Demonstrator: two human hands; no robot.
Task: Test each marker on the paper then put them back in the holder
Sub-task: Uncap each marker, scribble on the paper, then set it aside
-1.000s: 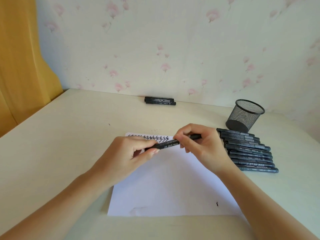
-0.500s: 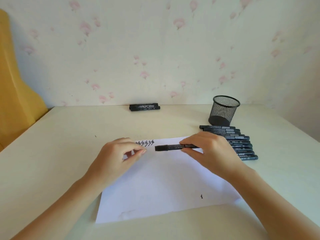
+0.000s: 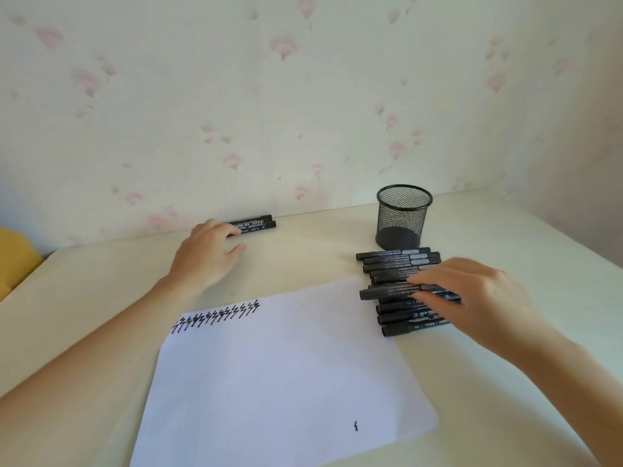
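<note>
1. A cream table stands against a pale wall papered with faint pink flowers; a yellow shape shows at the far left edge, cut off.
2. A white sheet of paper lies near the middle, with a row of black zigzag test marks along its far left edge and one small mark near its right corner.
3. A black mesh pen holder stands upright at the far right, just beyond a row of black markers lying side by side on the table to the right of the paper.
4. The right hand pinches one marker between thumb and fingers, over the middle of that row; the hand hides the markers' right ends.
5. The left hand rests at the far side with its fingers loosely spread, its fingertips touching a pair of markers lying against the wall; whether it grips them cannot be told.
</note>
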